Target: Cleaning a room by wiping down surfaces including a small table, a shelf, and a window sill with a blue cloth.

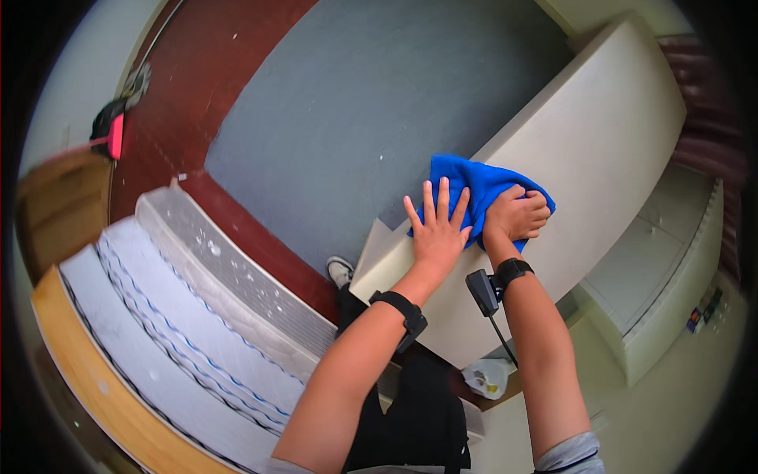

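Note:
A blue cloth (pixel 478 173) lies crumpled over the near-left edge of a long cream-coloured panel or furniture top (pixel 598 139). My right hand (pixel 518 214) is curled on the cloth's right side, its fingers bunched into the fabric. To its left, my left hand (pixel 439 234) lies with fingers spread over the cloth and the edge of the cream surface. Black straps circle both wrists, and the right one carries a small black device (pixel 482 293) with a cable. What lies beneath the cloth is hidden.
Several mattresses (pixel 195 320) are stacked at lower left on a wooden board (pixel 95 361). A grey mat (pixel 349 106) covers part of the red floor (pixel 201 65). A white plastic bag (pixel 488 377) sits below the panel. At right stands a pale cabinet (pixel 645 255).

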A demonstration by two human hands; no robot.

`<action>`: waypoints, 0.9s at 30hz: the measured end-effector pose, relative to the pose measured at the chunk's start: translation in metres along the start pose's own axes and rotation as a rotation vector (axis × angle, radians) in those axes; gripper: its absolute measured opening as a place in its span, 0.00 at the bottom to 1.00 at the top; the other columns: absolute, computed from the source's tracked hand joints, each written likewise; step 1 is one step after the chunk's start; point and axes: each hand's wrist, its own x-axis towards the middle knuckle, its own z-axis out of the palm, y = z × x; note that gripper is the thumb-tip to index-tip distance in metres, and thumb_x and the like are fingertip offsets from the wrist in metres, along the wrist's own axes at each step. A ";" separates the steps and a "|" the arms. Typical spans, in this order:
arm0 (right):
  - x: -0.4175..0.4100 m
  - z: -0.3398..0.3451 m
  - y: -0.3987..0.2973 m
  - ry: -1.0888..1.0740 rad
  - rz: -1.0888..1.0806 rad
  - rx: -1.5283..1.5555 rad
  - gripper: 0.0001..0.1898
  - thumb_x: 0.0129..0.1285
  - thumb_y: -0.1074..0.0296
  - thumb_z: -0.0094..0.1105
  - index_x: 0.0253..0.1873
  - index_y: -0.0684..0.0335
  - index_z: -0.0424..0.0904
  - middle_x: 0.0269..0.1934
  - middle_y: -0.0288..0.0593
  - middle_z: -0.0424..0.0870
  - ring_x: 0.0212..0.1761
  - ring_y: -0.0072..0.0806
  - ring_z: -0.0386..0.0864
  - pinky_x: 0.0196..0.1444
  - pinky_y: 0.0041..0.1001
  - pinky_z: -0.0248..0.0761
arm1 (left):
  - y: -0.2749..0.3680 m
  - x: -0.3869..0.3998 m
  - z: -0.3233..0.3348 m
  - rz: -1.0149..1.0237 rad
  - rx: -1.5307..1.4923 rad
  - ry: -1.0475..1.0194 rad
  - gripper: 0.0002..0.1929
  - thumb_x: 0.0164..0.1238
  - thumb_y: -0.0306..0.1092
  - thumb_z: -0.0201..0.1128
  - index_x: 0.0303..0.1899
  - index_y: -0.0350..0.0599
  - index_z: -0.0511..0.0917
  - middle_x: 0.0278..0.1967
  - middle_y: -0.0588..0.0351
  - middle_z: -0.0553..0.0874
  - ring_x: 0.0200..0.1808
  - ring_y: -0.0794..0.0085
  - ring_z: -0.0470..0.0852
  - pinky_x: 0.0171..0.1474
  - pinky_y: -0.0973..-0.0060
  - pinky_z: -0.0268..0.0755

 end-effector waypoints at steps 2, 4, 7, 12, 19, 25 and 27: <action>0.014 0.002 -0.021 -0.024 0.047 0.024 0.13 0.60 0.54 0.51 0.45 0.53 0.70 0.45 0.42 0.71 0.51 0.43 0.70 0.52 0.41 0.59 | 0.005 0.019 0.001 0.027 -0.011 -0.012 0.43 0.64 0.55 0.63 0.77 0.58 0.51 0.77 0.44 0.48 0.78 0.42 0.45 0.69 0.27 0.35; 0.028 0.005 -0.033 0.007 0.076 0.008 0.13 0.60 0.54 0.51 0.44 0.53 0.70 0.44 0.42 0.71 0.50 0.43 0.70 0.52 0.41 0.59 | 0.010 0.038 -0.002 0.014 -0.017 -0.049 0.43 0.66 0.54 0.62 0.77 0.56 0.51 0.77 0.44 0.50 0.78 0.41 0.43 0.70 0.28 0.34; 0.040 0.008 -0.044 -0.031 0.074 0.027 0.13 0.60 0.54 0.51 0.44 0.54 0.70 0.44 0.42 0.71 0.50 0.42 0.70 0.52 0.41 0.59 | 0.002 0.065 -0.011 0.086 -0.009 -0.065 0.42 0.67 0.53 0.61 0.76 0.52 0.52 0.77 0.42 0.50 0.79 0.45 0.43 0.72 0.34 0.34; 0.057 0.008 -0.047 -0.012 0.093 0.000 0.12 0.60 0.54 0.52 0.43 0.53 0.70 0.43 0.43 0.71 0.49 0.43 0.70 0.52 0.42 0.59 | 0.011 0.083 -0.024 0.163 -0.039 -0.120 0.40 0.65 0.51 0.63 0.75 0.49 0.56 0.77 0.39 0.50 0.79 0.49 0.44 0.73 0.37 0.36; 0.057 0.004 -0.058 -0.070 0.050 0.057 0.11 0.59 0.56 0.53 0.42 0.54 0.69 0.43 0.44 0.70 0.50 0.43 0.68 0.51 0.41 0.58 | -0.013 0.103 -0.029 0.364 0.038 -0.170 0.42 0.64 0.52 0.63 0.74 0.41 0.56 0.77 0.37 0.49 0.79 0.49 0.44 0.72 0.34 0.36; 0.066 0.001 -0.050 -0.127 -0.065 0.089 0.12 0.57 0.58 0.55 0.41 0.55 0.69 0.41 0.44 0.69 0.49 0.43 0.68 0.51 0.40 0.57 | -0.009 0.124 -0.042 0.487 0.152 -0.305 0.42 0.65 0.56 0.60 0.73 0.39 0.58 0.77 0.38 0.50 0.80 0.51 0.44 0.73 0.35 0.35; 0.067 0.002 -0.049 -0.138 -0.063 0.112 0.11 0.56 0.58 0.56 0.41 0.55 0.69 0.41 0.44 0.69 0.49 0.43 0.68 0.51 0.41 0.57 | -0.007 0.131 -0.043 0.533 0.163 -0.347 0.41 0.65 0.56 0.60 0.71 0.37 0.60 0.76 0.38 0.51 0.79 0.51 0.44 0.73 0.34 0.35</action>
